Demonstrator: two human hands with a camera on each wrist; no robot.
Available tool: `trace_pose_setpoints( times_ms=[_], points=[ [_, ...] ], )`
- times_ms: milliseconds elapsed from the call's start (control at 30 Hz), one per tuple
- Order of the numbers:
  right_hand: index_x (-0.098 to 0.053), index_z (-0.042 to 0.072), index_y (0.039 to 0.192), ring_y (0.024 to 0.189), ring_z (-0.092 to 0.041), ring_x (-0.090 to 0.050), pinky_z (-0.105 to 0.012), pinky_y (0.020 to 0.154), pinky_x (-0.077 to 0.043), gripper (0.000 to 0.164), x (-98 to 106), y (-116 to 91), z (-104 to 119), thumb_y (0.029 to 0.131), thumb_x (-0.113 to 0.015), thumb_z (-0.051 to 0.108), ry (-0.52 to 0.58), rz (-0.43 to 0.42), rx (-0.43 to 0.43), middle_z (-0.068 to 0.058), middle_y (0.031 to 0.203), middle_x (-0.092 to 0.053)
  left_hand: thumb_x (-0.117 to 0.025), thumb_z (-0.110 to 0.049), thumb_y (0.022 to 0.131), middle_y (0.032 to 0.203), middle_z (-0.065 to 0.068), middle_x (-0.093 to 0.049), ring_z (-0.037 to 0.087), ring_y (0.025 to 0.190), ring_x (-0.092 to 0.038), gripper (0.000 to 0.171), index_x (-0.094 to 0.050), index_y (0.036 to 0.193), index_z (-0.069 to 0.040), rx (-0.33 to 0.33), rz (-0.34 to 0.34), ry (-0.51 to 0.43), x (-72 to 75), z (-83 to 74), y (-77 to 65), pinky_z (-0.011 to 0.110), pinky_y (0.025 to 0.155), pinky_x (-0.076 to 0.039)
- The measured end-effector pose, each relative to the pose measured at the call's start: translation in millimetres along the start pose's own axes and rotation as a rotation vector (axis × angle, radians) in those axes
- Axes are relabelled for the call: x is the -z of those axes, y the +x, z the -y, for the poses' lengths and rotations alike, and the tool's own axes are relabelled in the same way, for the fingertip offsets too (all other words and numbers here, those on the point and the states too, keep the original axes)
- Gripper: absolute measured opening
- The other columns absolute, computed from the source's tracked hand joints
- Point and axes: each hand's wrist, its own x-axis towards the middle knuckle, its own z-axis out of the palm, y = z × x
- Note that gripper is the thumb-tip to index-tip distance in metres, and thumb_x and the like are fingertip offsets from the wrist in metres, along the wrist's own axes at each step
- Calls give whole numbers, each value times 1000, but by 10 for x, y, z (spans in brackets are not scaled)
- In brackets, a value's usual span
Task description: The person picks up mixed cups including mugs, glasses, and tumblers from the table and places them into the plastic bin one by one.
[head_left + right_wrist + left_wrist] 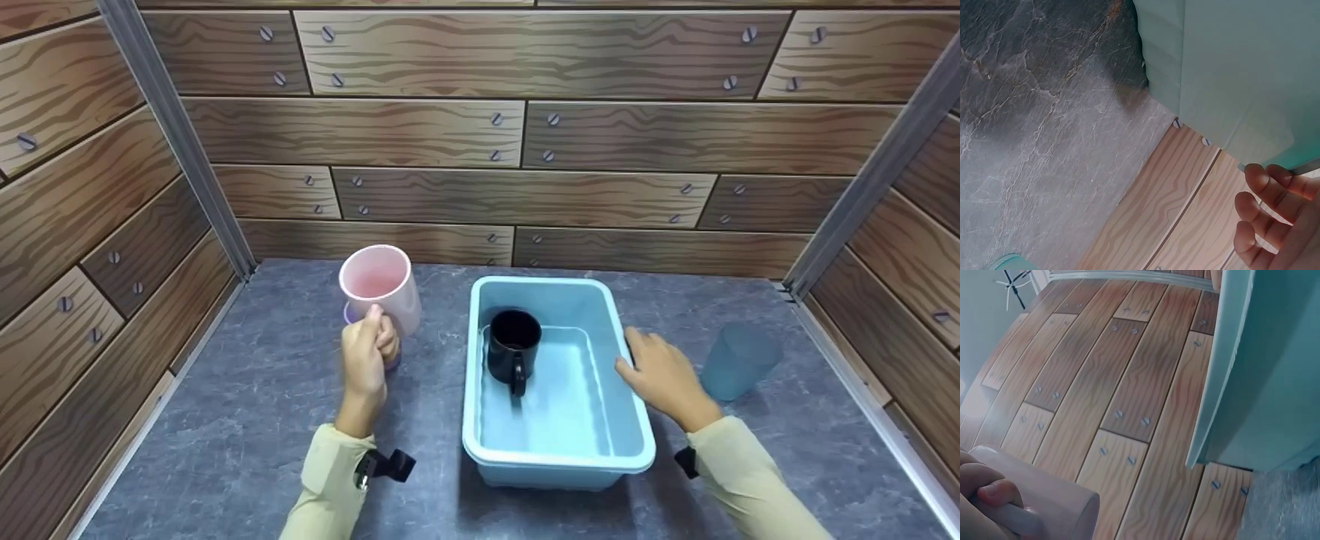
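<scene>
My left hand [365,356] grips a pink mug [403,304] by its handle, above the left part of the table. In the left wrist view, my fingers curl round the handle of the mug [1064,495]. Behind the mug and hand a purple object [394,361] is mostly hidden. At the centre stands a light blue plastic bin [559,457], with a black mug [510,352] upright inside near its left wall. My right hand [666,375] holds the bin's right rim, thumb on the inner side. In the right wrist view, the fingertips [1255,177] meet the rim from outside.
Right of my right hand, a translucent teal cup [741,360] stands on the dark grey marbled table [225,420]. Wood-patterned panels [525,135] enclose the table at the back and both sides, with grey metal posts [180,142] at the corners.
</scene>
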Motion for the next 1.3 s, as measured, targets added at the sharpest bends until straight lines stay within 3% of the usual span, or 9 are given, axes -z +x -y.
trace_pose_setpoints(
  times_ms=[200, 433, 800, 1033, 1300],
  points=[
    [-54, 4, 104, 70, -25, -52, -45, 61, -40, 26, 0, 0, 0, 89, -54, 25, -3, -1, 4, -10, 79, -57, -27, -10, 98, 43, -12, -23, 1, 39, -18, 47, -25, 51, -14, 6, 24, 1, -140, 22, 14, 24, 41, -10],
    [-54, 1, 109, 75, -29, -56, -49, 64, -43, 31, 12, 6, -2, 89, -54, 25, -8, -6, 6, -14, 85, -61, -30, -13, 97, 43, -12, -25, 1, 39, -21, 47, -27, 50, -14, 11, 31, 64, -343, 51, 41, 17, 42, -16],
    [-51, -4, 120, 88, -39, -58, -55, 75, -45, 43, 10, 6, -3, 90, -53, 27, -13, 11, 1, -23, 101, -62, -31, -13, 98, 43, -10, -26, 1, 38, -22, 48, -28, 50, -15, 36, 77, 73, -602, 46, 105, 16, 41, -17],
    [-53, 3, 102, 71, -27, -53, -46, 62, -40, 25, 10, 12, 4, 88, -53, 24, -16, 0, 4, -11, 79, -57, -33, -14, 97, 43, -10, -26, 1, 38, -21, 48, -28, 49, -15, 20, 78, 98, -771, 15, 153, 17, 41, -17],
    [-53, -1, 113, 81, -35, -58, -53, 69, -44, 36, 9, 0, 1, 89, -53, 25, -10, -7, 0, -19, 91, -62, -34, -14, 97, 42, -10, -27, 2, 38, -22, 49, -29, 48, -15, 55, 79, 66, -1008, 4, 174, 17, 40, -17]
  ],
)
